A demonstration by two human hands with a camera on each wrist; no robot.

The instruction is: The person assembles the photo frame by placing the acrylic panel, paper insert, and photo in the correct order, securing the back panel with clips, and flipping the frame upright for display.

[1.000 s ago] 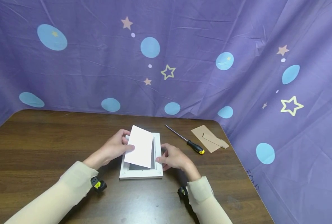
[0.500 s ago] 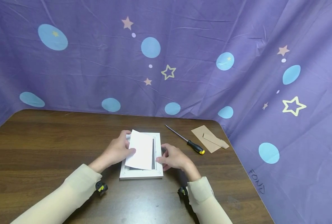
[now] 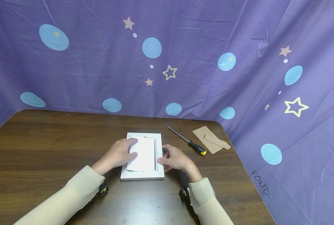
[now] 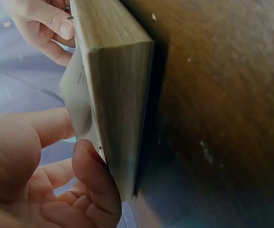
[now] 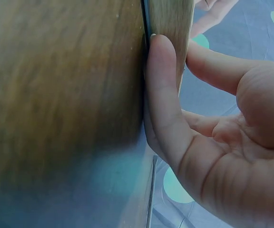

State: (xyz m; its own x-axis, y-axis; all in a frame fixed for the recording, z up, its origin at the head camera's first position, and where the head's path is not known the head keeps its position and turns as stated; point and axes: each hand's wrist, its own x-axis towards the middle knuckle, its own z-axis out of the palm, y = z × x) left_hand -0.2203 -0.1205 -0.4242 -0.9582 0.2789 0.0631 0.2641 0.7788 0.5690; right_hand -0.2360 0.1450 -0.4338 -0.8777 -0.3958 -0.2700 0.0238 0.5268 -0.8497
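A white picture frame (image 3: 142, 176) lies back side up on the table. A white paper card (image 3: 145, 155) covers most of its recess, leaving a thin dark gap along the right side. My left hand (image 3: 117, 155) holds the card by its left edge with thumb and fingers. In the left wrist view the card (image 4: 80, 92) slants above the frame's wood-coloured edge (image 4: 118, 95), and faint print shows on it. With thumb and fingers, my right hand (image 3: 176, 161) grips the frame's right side; in the right wrist view a fingertip presses the frame's side (image 5: 169, 26).
A screwdriver (image 3: 196, 147) with a black and yellow handle lies right of the frame. Farther right is a brown backing board (image 3: 207, 140) with its stand strip, close to the table's right edge. A purple patterned curtain (image 3: 184, 37) hangs behind the wooden table (image 3: 57, 140).
The card has come down from a tilted position to lie nearly flat over the frame's recess, the left hand moving slightly right and lower with it. The right hand has stayed on the frame.
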